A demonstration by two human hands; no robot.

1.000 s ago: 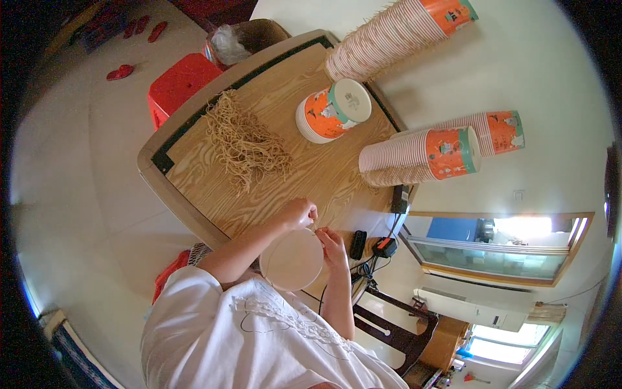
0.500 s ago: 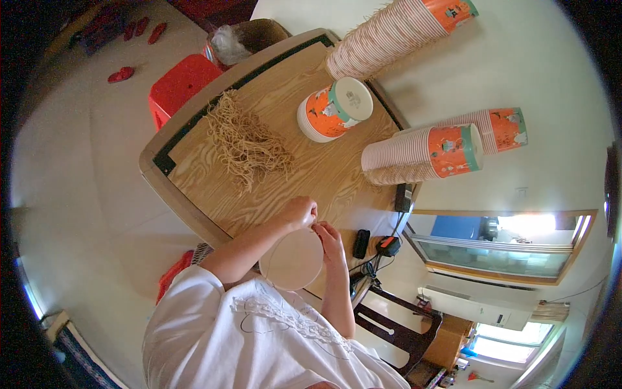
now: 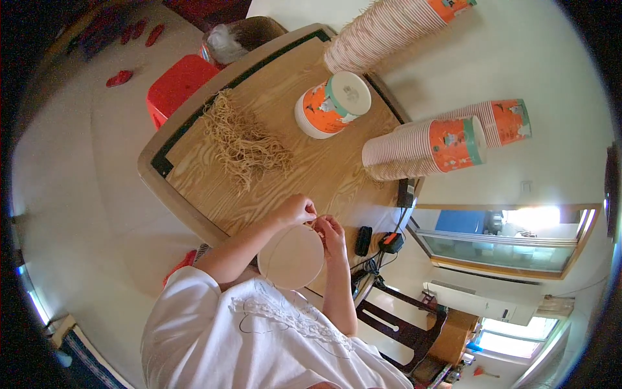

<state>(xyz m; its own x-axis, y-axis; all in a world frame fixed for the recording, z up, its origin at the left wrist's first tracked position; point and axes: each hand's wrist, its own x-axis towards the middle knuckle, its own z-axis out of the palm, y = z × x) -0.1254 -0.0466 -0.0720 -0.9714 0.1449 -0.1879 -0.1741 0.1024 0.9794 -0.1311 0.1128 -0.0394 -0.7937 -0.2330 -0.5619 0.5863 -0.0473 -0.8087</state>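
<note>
1. Nearest to us is the person's white top, with both bare forearms coming up from it toward the table.
2. Between the hands sits a pale round cup, seen bottom-up, at the near edge of the table, just in front of the chest.
3. The left hand is at the cup's upper left rim, fingers curled in tight; we see it pinching something thin at the rim, too small to tell what.
4. The right hand is at the upper right rim, fingers bent and pinched close to the left hand; whether it grips a strand or the rim itself, we cannot tell.
5. Just right of the cup, small black and orange gadgets with cables lie at the table edge.
6. Mid-table: a loose heap of tan straw-like strands.
7. Beyond it, a short stack of orange cups lies on its side.
8. Right of that, two long cup stacks lie sideways; another long stack lies at the far edge.
9. Off the far left corner, a red stool stands on the floor, and a brown basket stands beyond it.
</note>
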